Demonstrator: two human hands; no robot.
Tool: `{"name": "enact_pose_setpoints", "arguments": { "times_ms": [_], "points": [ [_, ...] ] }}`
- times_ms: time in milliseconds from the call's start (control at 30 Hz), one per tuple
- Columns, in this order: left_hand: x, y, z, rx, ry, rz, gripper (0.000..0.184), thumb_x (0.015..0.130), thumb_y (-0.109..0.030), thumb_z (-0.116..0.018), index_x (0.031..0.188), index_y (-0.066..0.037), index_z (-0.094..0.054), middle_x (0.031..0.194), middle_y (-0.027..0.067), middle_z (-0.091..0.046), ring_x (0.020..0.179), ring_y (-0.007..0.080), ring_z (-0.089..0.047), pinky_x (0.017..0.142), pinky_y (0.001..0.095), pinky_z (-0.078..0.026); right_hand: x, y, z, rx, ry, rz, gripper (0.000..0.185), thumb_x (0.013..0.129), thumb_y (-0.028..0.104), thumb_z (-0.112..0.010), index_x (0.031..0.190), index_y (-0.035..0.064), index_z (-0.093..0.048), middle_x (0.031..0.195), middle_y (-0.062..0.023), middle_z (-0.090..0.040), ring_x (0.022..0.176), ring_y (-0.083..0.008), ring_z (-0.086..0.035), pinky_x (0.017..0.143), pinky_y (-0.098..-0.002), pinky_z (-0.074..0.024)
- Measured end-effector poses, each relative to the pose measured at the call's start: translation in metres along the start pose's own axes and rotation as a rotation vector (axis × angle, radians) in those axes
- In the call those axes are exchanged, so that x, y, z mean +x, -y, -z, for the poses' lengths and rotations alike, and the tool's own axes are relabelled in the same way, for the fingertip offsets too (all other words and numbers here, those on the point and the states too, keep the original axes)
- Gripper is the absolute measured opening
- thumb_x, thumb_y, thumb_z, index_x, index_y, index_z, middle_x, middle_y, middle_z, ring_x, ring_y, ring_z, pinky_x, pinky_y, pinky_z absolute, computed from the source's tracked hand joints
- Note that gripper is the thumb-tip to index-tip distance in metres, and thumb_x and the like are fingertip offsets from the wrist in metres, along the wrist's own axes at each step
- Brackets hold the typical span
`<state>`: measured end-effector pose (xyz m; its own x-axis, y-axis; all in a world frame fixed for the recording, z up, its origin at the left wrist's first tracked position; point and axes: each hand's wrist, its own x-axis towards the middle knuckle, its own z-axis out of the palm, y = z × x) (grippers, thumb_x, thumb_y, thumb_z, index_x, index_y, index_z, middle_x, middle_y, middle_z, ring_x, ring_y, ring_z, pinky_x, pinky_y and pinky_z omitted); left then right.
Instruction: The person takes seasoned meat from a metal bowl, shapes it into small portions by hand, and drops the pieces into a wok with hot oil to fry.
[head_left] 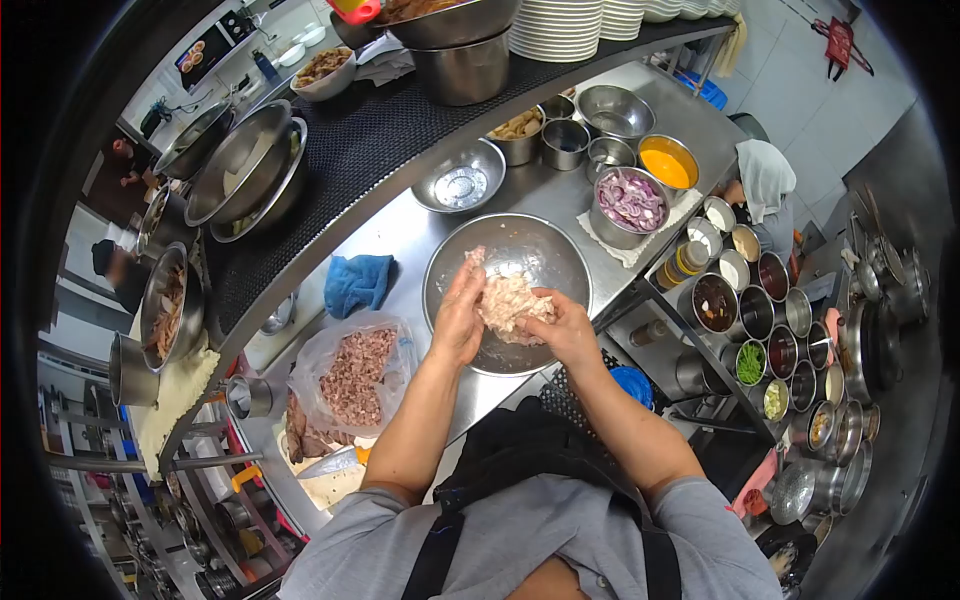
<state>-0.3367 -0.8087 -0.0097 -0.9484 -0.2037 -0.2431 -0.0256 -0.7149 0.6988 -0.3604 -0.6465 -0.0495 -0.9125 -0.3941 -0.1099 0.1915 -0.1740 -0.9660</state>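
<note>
A lump of pale minced meat (512, 303) is between my two hands, over a wide steel mixing bowl (440, 262). My left hand (462, 318) presses the lump's left side, fingers pointing up, with bits of meat stuck near the fingertips. On the other side my right hand (566, 328) curls its fingers and thumb around the meat. Smears of the mixture coat the bowl's inner wall. To the left of the bowl, a clear plastic bag (402, 350) holds coarser red minced meat (358, 378). The lump hides part of both palms.
A blue cloth (357, 284) lies left of the bowl. A knife (335, 463) rests by meat pieces at lower left. Behind stand an empty steel bowl (459, 176), a pot of sliced red onion (630, 203) and orange liquid (668, 163). A raised shelf (350, 150) overhangs the counter.
</note>
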Motion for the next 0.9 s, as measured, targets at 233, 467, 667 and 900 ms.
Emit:
{"name": "enact_pose_setpoints", "arguments": {
  "times_ms": [233,467,667,900],
  "points": [
    [0.031,0.035,0.049,-0.212,0.165,0.198,0.043,0.087,-0.012,-0.053,0.129,-0.005,-0.046,0.117,0.0142,-0.059,0.104,0.0283,-0.062,0.090,0.0404,-0.052,0.015,0.036,-0.013,-0.803,0.091,0.330,0.033,0.074,0.012,-0.074,0.102,0.0007,-0.062,0.081,-0.0131,-0.068,0.073,-0.0188,-0.066,0.067,-0.0315,-0.0504],
    [0.022,0.028,0.062,-0.218,0.305,0.361,0.033,0.091,-0.025,-0.058,0.117,-0.005,-0.056,0.112,0.0079,-0.061,0.104,0.0205,-0.061,0.091,0.0365,-0.049,0.023,0.058,-0.028,-0.963,0.160,0.470,0.035,0.069,0.009,-0.074,0.101,-0.0004,-0.062,0.084,-0.0192,-0.065,0.077,-0.0318,-0.066,0.070,-0.0362,-0.0500],
    [0.016,0.012,0.061,0.121,0.364,0.288,0.029,0.090,-0.020,-0.061,0.114,-0.003,-0.056,0.105,0.0056,-0.061,0.098,0.0149,-0.060,0.084,0.0291,-0.050,0.024,0.057,-0.046,-1.014,0.180,0.559,0.037,0.067,0.005,-0.073,0.102,-0.0011,-0.061,0.090,-0.0211,-0.064,0.082,-0.0375,-0.063,0.072,-0.0413,-0.0492],
    [0.027,0.018,0.068,0.361,0.285,0.221,0.020,0.083,-0.013,-0.067,0.099,-0.001,-0.062,0.091,0.0068,-0.064,0.086,0.0143,-0.063,0.077,0.0270,-0.051,0.021,0.053,-0.041,-1.016,0.205,0.551,0.038,0.067,0.006,-0.076,0.101,-0.0025,-0.062,0.091,-0.0201,-0.064,0.083,-0.0373,-0.063,0.072,-0.0407,-0.0494]
  ]
}}
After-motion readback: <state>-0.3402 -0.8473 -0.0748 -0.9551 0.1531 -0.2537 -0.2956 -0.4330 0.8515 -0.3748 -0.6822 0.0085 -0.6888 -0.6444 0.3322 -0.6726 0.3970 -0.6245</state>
